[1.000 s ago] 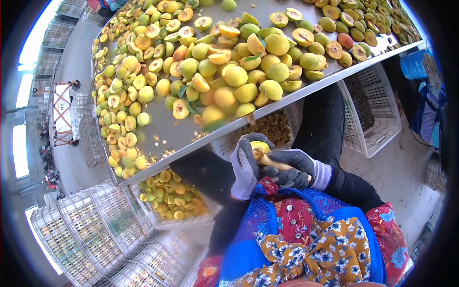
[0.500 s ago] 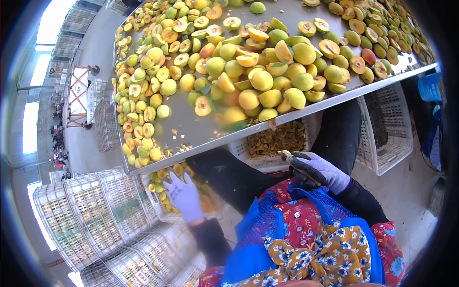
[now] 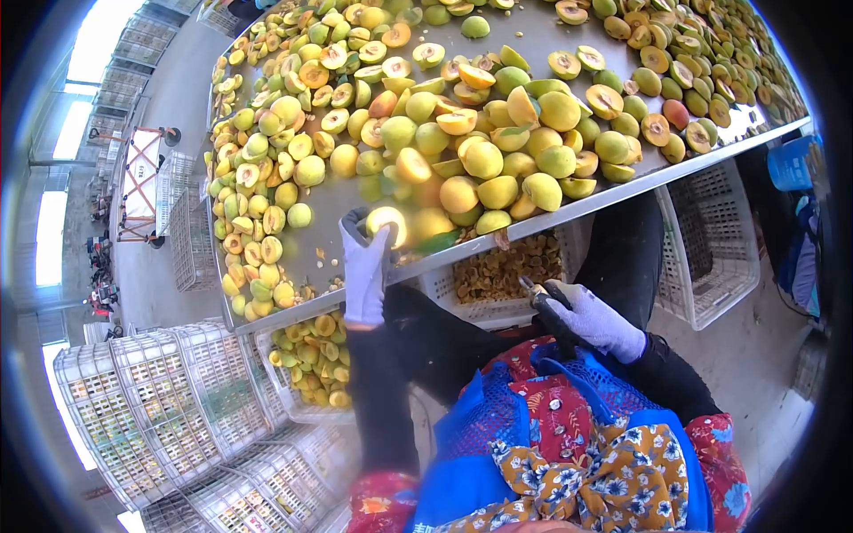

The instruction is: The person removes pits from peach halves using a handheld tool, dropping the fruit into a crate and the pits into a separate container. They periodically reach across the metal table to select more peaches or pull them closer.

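My left hand [image 3: 364, 266], in a pale lilac glove with dark fingertips, reaches over the front edge of the metal table [image 3: 329, 218]. Its thumb and fingers close around a yellow peach half [image 3: 387, 226]. Beside that hand, a heap of halved and whole-looking peaches [image 3: 480, 160] covers the tabletop, several with brown pit centres facing up. Below the edge, my right hand [image 3: 586, 315], gloved the same way, is closed around a small hand tool [image 3: 531, 285] with a narrow metal tip; its handle is hidden in the fingers.
Under the table, a white crate [image 3: 506, 271] holds brownish scraps. Another crate [image 3: 306, 364] at lower left contains peach halves. A slatted crate [image 3: 711, 240] stands at right, near a blue bucket [image 3: 793, 164]. Wire-framed crates [image 3: 169, 391] are stacked at left.
My left hand has moved up from above the crate of halves to the table edge and taken hold of a peach half. My right hand stays nearly still with the tool.
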Motion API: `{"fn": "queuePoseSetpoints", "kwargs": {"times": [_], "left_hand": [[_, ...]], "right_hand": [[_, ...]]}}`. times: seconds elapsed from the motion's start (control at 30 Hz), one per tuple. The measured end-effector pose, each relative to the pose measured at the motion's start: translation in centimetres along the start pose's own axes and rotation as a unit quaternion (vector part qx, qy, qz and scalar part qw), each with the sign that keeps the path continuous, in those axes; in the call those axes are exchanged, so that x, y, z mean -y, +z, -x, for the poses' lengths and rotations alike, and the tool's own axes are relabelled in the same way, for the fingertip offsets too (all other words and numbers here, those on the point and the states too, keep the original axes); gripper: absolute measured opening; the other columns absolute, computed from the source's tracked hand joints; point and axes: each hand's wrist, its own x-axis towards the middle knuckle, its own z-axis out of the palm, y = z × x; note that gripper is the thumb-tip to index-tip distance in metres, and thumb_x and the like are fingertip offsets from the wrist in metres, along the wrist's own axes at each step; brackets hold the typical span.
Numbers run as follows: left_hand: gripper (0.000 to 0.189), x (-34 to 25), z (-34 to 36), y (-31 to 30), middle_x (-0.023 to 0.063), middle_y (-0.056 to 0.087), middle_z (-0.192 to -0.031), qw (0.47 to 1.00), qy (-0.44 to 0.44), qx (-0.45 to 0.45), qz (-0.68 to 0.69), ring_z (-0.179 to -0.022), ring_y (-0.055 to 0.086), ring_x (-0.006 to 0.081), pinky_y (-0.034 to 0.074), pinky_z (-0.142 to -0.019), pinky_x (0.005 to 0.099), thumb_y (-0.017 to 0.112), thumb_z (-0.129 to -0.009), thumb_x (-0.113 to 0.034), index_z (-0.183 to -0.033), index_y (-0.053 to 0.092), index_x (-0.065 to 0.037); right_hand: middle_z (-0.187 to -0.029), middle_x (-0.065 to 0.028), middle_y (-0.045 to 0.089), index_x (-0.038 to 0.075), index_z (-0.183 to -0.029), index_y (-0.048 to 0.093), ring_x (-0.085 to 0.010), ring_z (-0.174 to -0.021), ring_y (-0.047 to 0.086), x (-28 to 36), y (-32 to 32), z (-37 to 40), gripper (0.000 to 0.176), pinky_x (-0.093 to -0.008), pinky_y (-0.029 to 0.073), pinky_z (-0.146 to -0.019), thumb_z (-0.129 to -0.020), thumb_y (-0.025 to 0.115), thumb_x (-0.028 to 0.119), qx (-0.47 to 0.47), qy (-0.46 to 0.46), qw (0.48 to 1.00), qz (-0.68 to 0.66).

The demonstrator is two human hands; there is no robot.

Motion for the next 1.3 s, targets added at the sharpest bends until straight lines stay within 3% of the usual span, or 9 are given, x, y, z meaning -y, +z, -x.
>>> {"fn": "queuePoseSetpoints", "kwargs": {"times": [0.2,0.37,0.6,0.7,0.77,0.87,0.97,1.17,1.3], "left_hand": [[0.039,-2.8,9.0,4.5,0.0073,0.064,-0.097,0.957,-0.203,0.091,0.184,-0.072,0.064,0.0120,0.050,-0.051,0.0192,0.051,-0.100,-0.040,-0.120,0.058,-0.007],[0.054,-2.6,12.9,7.7,0.0099,0.065,-0.101,0.989,-0.063,0.114,0.074,-0.095,0.065,0.0193,0.054,-0.082,0.0307,0.033,-0.104,-0.048,-0.114,0.057,-0.001],[0.041,-1.0,14.3,9.4,0.0105,0.063,-0.096,0.994,0.068,0.050,-0.073,-0.085,0.061,0.0177,0.050,-0.079,0.0311,0.039,-0.106,-0.034,-0.110,0.058,0.001],[0.034,-1.2,14.7,10.4,0.0141,0.063,-0.096,0.991,0.106,0.017,-0.080,-0.086,0.062,0.0225,0.049,-0.079,0.0350,0.039,-0.105,-0.026,-0.109,0.058,0.002],[0.033,-1.0,14.9,10.6,0.0147,0.064,-0.097,0.985,0.136,0.005,-0.110,-0.089,0.061,0.0234,0.049,-0.081,0.0352,0.038,-0.105,-0.024,-0.110,0.058,0.002],[0.033,-1.1,14.7,10.9,0.0160,0.064,-0.100,0.979,0.120,0.016,-0.166,-0.094,0.061,0.0240,0.048,-0.085,0.0344,0.037,-0.104,-0.022,-0.109,0.058,0.003],[0.033,-1.6,14.3,11.0,0.0198,0.064,-0.100,0.973,0.042,0.046,-0.223,-0.093,0.063,0.0311,0.048,-0.083,0.0371,0.036,-0.103,-0.018,-0.108,0.059,0.004],[0.024,-1.6,15.0,11.9,0.0188,0.065,-0.095,0.965,0.140,0.017,-0.222,-0.085,0.066,0.0341,0.050,-0.077,0.0415,0.040,-0.102,-0.017,-0.107,0.058,-0.002],[0.030,0.8,13.8,11.2,0.0182,0.065,-0.096,0.954,0.108,0.056,-0.274,-0.087,0.065,0.0320,0.050,-0.079,0.0398,0.037,-0.104,-0.021,-0.110,0.058,-0.001]], "right_hand": [[-0.064,-0.0191,0.058,-0.003,-0.104,0.046,-0.0376,-0.059,0.062,4.9,1.8,0.6,0.027,-0.0476,0.046,-0.052,-0.094,0.056,0.020,-0.047,-0.173,0.968,0.175],[-0.059,-0.0169,0.056,-0.004,-0.100,0.045,-0.0361,-0.054,0.060,5.4,2.3,1.1,0.029,-0.0453,0.044,-0.046,-0.092,0.059,0.021,-0.076,-0.205,0.954,0.204],[-0.063,-0.0177,0.057,-0.007,-0.103,0.046,-0.0340,-0.057,0.062,3.8,3.0,1.0,0.032,-0.0434,0.045,-0.049,-0.095,0.054,0.023,-0.044,-0.144,0.974,0.170],[-0.071,-0.0191,0.061,-0.006,-0.104,0.050,-0.0316,-0.066,0.064,2.5,2.5,0.4,0.032,-0.0396,0.046,-0.055,-0.098,0.049,0.025,-0.062,-0.356,0.892,0.270],[-0.078,-0.0196,0.060,-0.005,-0.107,0.051,-0.0330,-0.072,0.063,4.3,0.8,0.8,0.030,-0.0396,0.046,-0.057,-0.098,0.048,0.023,0.089,-0.090,0.990,-0.056],[-0.084,-0.0193,0.058,-0.003,-0.107,0.055,-0.0310,-0.074,0.060,4.6,0.7,1.0,0.028,-0.0400,0.047,-0.062,-0.098,0.048,0.023,0.098,-0.001,0.988,-0.123],[-0.081,-0.0196,0.063,-0.002,-0.097,0.058,-0.0237,-0.077,0.062,1.5,2.1,0.3,0.035,-0.0377,0.049,-0.067,-0.099,0.048,0.032,-0.017,-0.199,0.965,0.170],[-0.078,-0.0200,0.062,-0.004,-0.094,0.056,-0.0296,-0.068,0.064,2.3,0.5,0.3,0.041,-0.0430,0.050,-0.063,-0.100,0.047,0.035,0.175,0.077,0.944,-0.267],[-0.075,-0.0220,0.061,-0.003,-0.094,0.055,-0.0349,-0.066,0.064,1.5,1.6,-0.1,0.037,-0.0468,0.050,-0.060,-0.100,0.045,0.032,0.024,0.003,1.000,-0.007]]}}
